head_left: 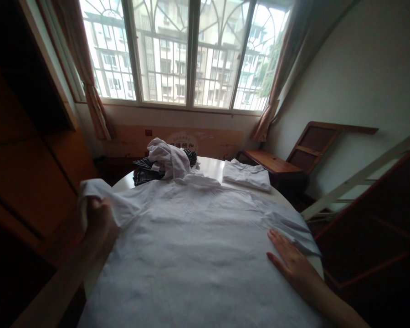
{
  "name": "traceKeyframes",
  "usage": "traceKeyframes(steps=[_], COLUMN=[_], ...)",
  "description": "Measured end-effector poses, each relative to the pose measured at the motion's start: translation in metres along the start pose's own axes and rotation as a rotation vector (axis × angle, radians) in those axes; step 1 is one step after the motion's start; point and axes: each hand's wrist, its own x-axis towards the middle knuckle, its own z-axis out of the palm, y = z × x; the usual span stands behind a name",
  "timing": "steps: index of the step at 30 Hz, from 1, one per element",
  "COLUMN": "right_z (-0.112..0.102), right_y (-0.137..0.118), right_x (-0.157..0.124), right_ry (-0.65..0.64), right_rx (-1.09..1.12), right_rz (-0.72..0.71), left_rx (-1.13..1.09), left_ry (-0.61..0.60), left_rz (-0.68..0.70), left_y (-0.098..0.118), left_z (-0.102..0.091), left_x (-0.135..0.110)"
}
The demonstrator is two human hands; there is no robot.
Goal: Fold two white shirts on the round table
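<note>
A white shirt [191,246] lies spread over a round white table, its collar toward the window. My left hand [100,216] is closed on the shirt's left sleeve and holds it raised off the table's left edge; the hand is blurred. Flat on the right side of the shirt rests my right hand [289,255], fingers stretched out. The right sleeve hangs toward the table's right edge, just beyond that hand.
A crumpled heap of clothes [172,159], white over dark striped, sits at the table's far side. Right of it lies a folded white shirt [246,175]. The white tabletop [212,167] shows between them. A wooden chair [276,161] and a ladder [355,180] stand at the right.
</note>
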Motion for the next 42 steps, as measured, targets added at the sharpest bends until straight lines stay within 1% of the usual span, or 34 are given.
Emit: traceKeyframes(steps=[1,2,4,6,7,8,9,10,13,16,18,20,22,24,26,28,30,31,33,36,38,39,40,42], right_z=[0.000,0.000,0.000,-0.001,-0.001,-0.001,-0.002,-0.002,-0.004,-0.006,-0.008,-0.011,-0.016,-0.022,-0.028,-0.032,-0.031,-0.029,-0.023,-0.013,-0.013,-0.016,-0.022,-0.040], right_y=[0.000,0.001,0.002,0.004,0.005,0.005,0.005,0.004,0.000,-0.004,-0.004,0.000,0.006,0.013,0.018,0.020,0.020,0.019,0.017,0.014,0.013,0.013,0.013,0.012], right_x=[0.000,0.001,0.001,0.002,0.002,0.002,0.002,0.002,0.001,-0.001,-0.002,0.000,0.007,0.019,0.038,0.061,0.087,0.100,0.124,0.151,0.160,0.162,0.162,0.155], right_ry=[0.002,0.004,0.004,-0.004,-0.011,-0.018,-0.024,-0.026,-0.008,0.021,0.038,0.053,0.056,0.048,0.069,0.151,0.249,0.273,0.258,0.149,0.090,0.088,0.108,0.192], right_rx=[0.001,0.002,0.003,0.001,0.001,0.002,0.006,0.012,0.050,0.118,0.188,0.286,0.419,0.551,0.623,0.590,0.467,0.391,0.261,0.147,0.124,0.130,0.148,0.215], right_rz=[-0.003,-0.006,-0.010,-0.018,-0.021,-0.021,-0.019,-0.014,0.010,0.032,0.066,0.123,0.205,0.285,0.319,0.280,0.192,0.137,0.039,-0.031,-0.056,-0.068,-0.082,-0.110], left_rx=[0.097,0.157,0.144,0.118,0.109,0.105,0.108,0.118,0.170,0.214,0.233,0.244,0.251,0.266,0.289,0.301,0.297,0.293,0.283,0.241,0.193,0.170,0.152,0.134], left_ry=[0.007,-0.132,-0.288,-0.464,-0.571,-0.637,-0.674,-0.678,-0.561,-0.406,-0.335,-0.325,-0.338,-0.339,-0.341,-0.348,-0.342,-0.334,-0.314,-0.284,-0.288,-0.302,-0.321,-0.361], left_rz=[0.087,0.274,0.455,0.647,0.793,0.888,0.949,0.970,0.867,0.730,0.634,0.576,0.555,0.549,0.544,0.546,0.551,0.553,0.553,0.557,0.572,0.581,0.588,0.588], left_y=[0.013,0.026,0.049,0.063,0.066,0.066,0.063,0.057,0.031,0.003,-0.011,-0.020,-0.024,-0.023,-0.021,-0.020,-0.021,-0.021,-0.020,-0.015,-0.012,-0.011,-0.010,-0.011], left_z=[0.006,0.013,0.024,0.032,0.033,0.033,0.032,0.031,0.026,0.024,0.023,0.024,0.024,0.024,0.025,0.025,0.026,0.026,0.024,0.019,0.016,0.016,0.016,0.017], left_x=[-0.005,-0.012,-0.029,-0.047,-0.054,-0.059,-0.063,-0.064,-0.059,-0.051,-0.048,-0.046,-0.046,-0.047,-0.047,-0.047,-0.046,-0.046,-0.047,-0.050,-0.051,-0.051,-0.051,-0.050])
